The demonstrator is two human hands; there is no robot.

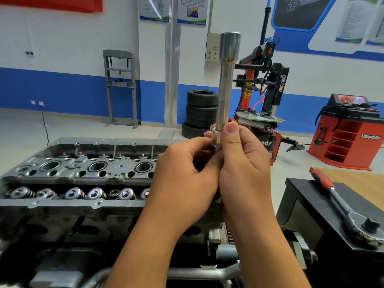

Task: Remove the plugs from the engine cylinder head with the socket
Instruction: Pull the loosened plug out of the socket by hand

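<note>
Fingers (232,129) of the right hand (245,167) are curled round the bottom end of the socket (226,80), thumb pressed flat on the shaft, so that hand's got a proper grip on it. The left hand (187,173) is tucked right up against it, its fingers curled in and pinching at the small collar at the socket's lower end. Both hands are touching each other, held up in the air in front of the head (83,173).

The socket's a long chrome one, standing pretty much upright, wider end at the top, thinner shaft running down into the hands.

The head sits to the left and below the hands, on a dark stand. Three round bores (97,166) show along its middle row, and a line of valve springs (72,193) runs along the near side. Can't tell whether any plugs are down in the bores, too dark in there.

Off to the right, a ratchet (342,204) with a red handle lies on a black box (301,204), well apart from the hands.

Far back there's a stack of tyres (199,113), a tyre changer (264,90) and a red wheel balancer (349,132).
</note>
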